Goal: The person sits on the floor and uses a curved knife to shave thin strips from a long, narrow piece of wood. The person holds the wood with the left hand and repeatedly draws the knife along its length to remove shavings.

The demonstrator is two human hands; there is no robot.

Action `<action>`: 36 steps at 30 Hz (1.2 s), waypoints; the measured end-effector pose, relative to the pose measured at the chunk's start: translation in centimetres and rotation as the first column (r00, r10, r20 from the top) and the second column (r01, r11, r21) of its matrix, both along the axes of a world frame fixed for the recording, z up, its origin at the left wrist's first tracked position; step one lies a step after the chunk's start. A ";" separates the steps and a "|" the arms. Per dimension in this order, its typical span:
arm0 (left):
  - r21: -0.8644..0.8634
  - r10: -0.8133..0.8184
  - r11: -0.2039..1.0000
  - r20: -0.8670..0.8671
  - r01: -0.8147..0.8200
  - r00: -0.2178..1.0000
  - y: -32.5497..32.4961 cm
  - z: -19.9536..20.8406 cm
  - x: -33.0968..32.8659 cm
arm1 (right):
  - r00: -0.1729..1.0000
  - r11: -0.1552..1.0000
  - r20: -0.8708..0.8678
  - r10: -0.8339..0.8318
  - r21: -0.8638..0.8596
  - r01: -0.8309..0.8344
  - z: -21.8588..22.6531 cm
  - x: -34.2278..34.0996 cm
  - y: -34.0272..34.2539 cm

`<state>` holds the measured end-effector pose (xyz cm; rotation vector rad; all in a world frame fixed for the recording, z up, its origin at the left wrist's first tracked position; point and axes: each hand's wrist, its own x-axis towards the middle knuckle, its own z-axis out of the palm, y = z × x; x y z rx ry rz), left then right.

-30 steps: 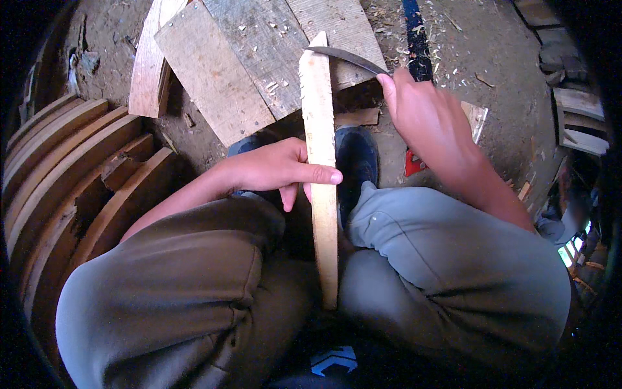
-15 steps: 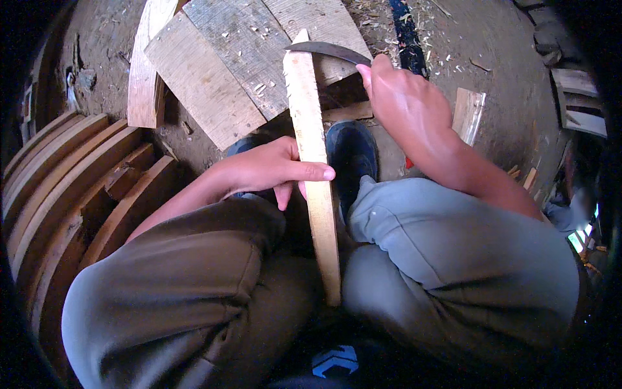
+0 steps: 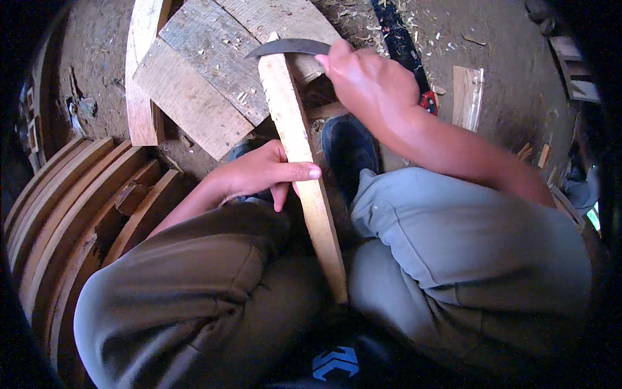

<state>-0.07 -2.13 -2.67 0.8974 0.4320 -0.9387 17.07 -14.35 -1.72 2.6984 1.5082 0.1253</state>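
A long pale wooden stick (image 3: 291, 129) runs from between my knees up to the boards in front of me. Its upper edge is rough and notched, and its far end tapers. My left hand (image 3: 265, 170) grips it about midway, thumb across the top. In my right hand (image 3: 369, 78) is a sickle, whose curved dark blade (image 3: 285, 47) lies across the stick near its far tip. The sickle's handle is hidden inside my closed fingers.
Weathered planks (image 3: 214, 71) lie beneath the stick's far end. Curved wooden pieces (image 3: 84, 194) stand in a row at my left, and a pale beam (image 3: 144, 78) rests beyond them. Shavings, a black strip (image 3: 402, 45) and a short wood offcut (image 3: 468, 97) are on the ground at right.
The stick's far end has swung left. My right hand and the sickle have moved left and slightly away, with the blade still across the tip. My left hand keeps its hold.
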 end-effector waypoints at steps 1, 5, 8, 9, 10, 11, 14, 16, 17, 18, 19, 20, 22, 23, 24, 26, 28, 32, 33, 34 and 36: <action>0.004 0.002 1.000 -0.003 -0.002 1.000 0.0 0.1 0.0 | 1.000 0.999 -0.010 -0.004 0.034 0.004 -0.3 0.0 0.2; -0.008 0.030 1.000 -0.007 -0.030 1.000 0.1 -0.4 -0.6 | 0.993 0.994 -0.095 0.076 0.086 -0.067 -0.8 0.1 0.8; -0.035 0.079 0.996 0.034 -0.078 0.996 -0.2 -0.7 -1.1 | 0.977 0.994 -0.180 0.111 0.041 -0.105 0.1 1.3 0.3; -0.043 0.075 0.996 0.044 -0.073 0.996 -0.3 -0.8 -1.0 | 0.978 0.995 -0.185 0.095 0.012 -0.095 0.5 1.4 -0.3; -0.051 0.072 0.996 0.054 -0.070 0.996 -0.4 -0.8 -0.9 | 0.978 0.996 -0.190 0.081 -0.018 -0.086 0.8 1.5 -0.7; -0.055 0.047 0.998 0.037 -0.045 0.998 -0.2 -0.7 -0.7 | 0.977 0.998 -0.207 0.055 -0.029 -0.062 0.8 1.8 -1.2; -0.066 -0.006 0.998 0.025 0.007 1.000 -0.1 -1.3 -0.9 | 0.986 0.994 -0.154 0.066 -0.080 -0.079 0.9 2.0 -1.4; -0.039 0.027 0.999 0.029 -0.026 0.999 -0.3 -1.1 -0.6 | 0.995 0.993 -0.091 0.046 -0.103 -0.056 0.6 1.6 -1.3; -0.033 0.037 0.999 0.035 -0.035 0.999 -0.5 -1.0 -0.5 | 0.998 0.993 -0.061 0.034 -0.112 -0.041 0.4 1.4 -1.3; -0.010 0.053 0.999 0.033 -0.053 0.998 -0.4 -0.5 -0.7 | 0.999 0.994 -0.041 0.031 -0.105 -0.035 0.4 1.2 -0.9; 0.002 0.054 0.999 0.027 -0.054 0.998 -0.2 -0.2 -0.9 | 0.999 0.995 -0.017 0.027 -0.092 -0.028 0.3 0.9 -0.6; 0.016 0.055 0.998 0.020 -0.056 0.998 -0.1 0.2 -1.1 | 1.000 0.997 0.006 0.021 -0.079 -0.021 0.3 0.7 -0.3; -0.011 0.024 1.000 0.019 -0.024 1.000 -0.2 -0.6 -0.6 | 0.998 0.997 0.063 0.002 -0.073 0.002 0.0 0.7 -0.3; -0.023 0.003 1.000 0.008 -0.003 1.000 -0.2 -0.8 -0.4 | 0.997 0.999 0.080 0.001 -0.053 0.003 -0.3 0.8 0.2; -0.016 -0.010 1.000 -0.023 0.010 1.000 0.1 -0.9 -0.5 | 0.997 1.000 0.076 0.006 -0.015 -0.005 -0.8 0.8 0.7; -0.037 0.033 0.999 -0.028 -0.034 0.999 0.1 -1.0 -0.9 | 0.999 0.999 0.001 0.033 -0.007 -0.033 -1.2 0.9 1.0; -0.064 0.034 0.997 0.006 -0.034 0.999 -0.1 -0.8 -0.8 | 0.997 0.998 -0.059 0.054 -0.038 -0.056 0.1 1.5 0.7; -0.053 0.045 0.998 0.046 -0.043 0.998 -0.4 -0.6 -0.5 | 0.977 0.988 -0.193 0.091 -0.105 -0.112 2.4 3.0 -0.4; -0.047 0.048 0.998 0.042 -0.046 0.998 -0.3 -0.6 -0.5 | 0.974 0.983 -0.203 0.096 -0.135 -0.125 2.8 3.0 -0.7; -0.042 0.051 0.998 0.039 -0.050 0.998 -0.2 -0.7 -0.7 | 0.972 0.977 -0.212 0.101 -0.165 -0.138 3.0 2.8 -0.9; -0.017 0.056 0.998 0.020 -0.056 0.998 -0.2 -0.9 -1.2 | 0.966 0.977 -0.238 0.099 -0.160 -0.139 2.7 2.3 -1.0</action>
